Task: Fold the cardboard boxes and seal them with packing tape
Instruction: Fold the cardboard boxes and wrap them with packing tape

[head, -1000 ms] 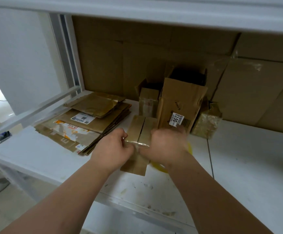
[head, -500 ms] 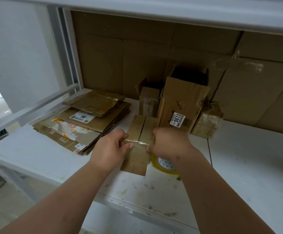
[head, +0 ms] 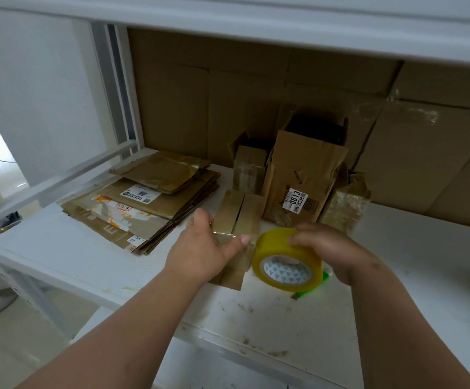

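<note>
**Right grip on tape roll, left hand pressing box**

Right hand point(head: 330, 249) grips the yellow tape roll point(head: 286, 259), fingers curled over its upper rim; roll is tilted, its open core facing the camera, and held just above the desk point(head: 256, 313). Left hand point(head: 203, 248) lies on the small box point(head: 238, 217), fingers straight, thumb stretched across the box top towards the roll. Small box sits near the front middle of the desk, between the two hands; its two top flaps are folded shut with a dark seam between them. A thin strip of clear tape point(head: 224, 234) crosses the box by the left thumb. Roll is just beside the box on its right.

Behind the box: a taller open box point(head: 304, 178) with a white label reading 0613. Left of it: a stack of flattened boxes point(head: 144, 203). Something green point(head: 311, 289) shows under the roll; cannot tell what.
</note>
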The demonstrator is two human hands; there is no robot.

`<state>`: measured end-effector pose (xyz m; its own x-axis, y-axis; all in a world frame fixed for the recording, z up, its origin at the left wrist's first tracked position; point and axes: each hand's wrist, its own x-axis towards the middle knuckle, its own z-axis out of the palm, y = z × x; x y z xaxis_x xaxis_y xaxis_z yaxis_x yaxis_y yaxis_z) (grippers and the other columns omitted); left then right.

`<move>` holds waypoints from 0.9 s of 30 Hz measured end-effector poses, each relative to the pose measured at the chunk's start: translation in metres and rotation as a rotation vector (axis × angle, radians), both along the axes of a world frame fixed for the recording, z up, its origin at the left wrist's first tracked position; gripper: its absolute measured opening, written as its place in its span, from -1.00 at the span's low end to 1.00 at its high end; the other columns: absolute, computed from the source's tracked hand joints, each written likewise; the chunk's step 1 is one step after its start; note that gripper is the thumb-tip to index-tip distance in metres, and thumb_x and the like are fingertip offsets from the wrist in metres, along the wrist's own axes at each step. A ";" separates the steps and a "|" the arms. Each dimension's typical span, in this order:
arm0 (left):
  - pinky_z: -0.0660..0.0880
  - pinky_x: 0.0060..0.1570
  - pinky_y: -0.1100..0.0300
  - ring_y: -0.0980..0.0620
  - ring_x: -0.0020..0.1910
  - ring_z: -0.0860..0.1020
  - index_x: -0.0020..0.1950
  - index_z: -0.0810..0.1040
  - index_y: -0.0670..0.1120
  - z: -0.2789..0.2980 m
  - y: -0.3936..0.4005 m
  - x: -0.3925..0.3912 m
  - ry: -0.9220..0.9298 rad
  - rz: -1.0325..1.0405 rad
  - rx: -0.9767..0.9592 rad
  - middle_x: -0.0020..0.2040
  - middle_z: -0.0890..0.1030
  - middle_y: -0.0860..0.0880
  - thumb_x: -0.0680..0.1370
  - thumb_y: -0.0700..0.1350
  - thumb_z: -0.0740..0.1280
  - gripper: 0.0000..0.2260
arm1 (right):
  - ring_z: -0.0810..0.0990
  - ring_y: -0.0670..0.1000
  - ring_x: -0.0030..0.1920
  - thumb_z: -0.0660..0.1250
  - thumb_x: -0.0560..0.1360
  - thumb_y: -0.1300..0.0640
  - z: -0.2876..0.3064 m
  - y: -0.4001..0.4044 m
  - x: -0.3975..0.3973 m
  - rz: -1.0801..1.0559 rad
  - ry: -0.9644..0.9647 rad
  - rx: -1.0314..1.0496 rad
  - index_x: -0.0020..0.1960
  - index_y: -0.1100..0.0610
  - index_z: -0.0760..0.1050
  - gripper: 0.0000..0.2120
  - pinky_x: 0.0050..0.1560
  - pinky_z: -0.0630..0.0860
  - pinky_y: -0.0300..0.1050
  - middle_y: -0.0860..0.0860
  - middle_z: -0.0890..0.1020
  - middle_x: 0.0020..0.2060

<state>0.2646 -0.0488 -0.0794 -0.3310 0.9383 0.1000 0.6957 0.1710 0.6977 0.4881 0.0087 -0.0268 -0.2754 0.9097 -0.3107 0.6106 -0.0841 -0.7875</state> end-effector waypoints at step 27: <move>0.17 0.42 0.19 0.06 0.50 0.26 0.48 0.43 0.00 0.020 0.020 -0.023 0.283 -0.286 -0.030 0.54 0.31 0.04 0.59 0.09 0.33 -0.52 | 0.61 0.10 -0.02 0.37 0.37 0.11 -0.055 -0.065 -0.008 0.166 0.697 -0.184 0.11 0.18 0.59 -0.67 0.07 0.49 -0.02 0.14 0.67 -0.04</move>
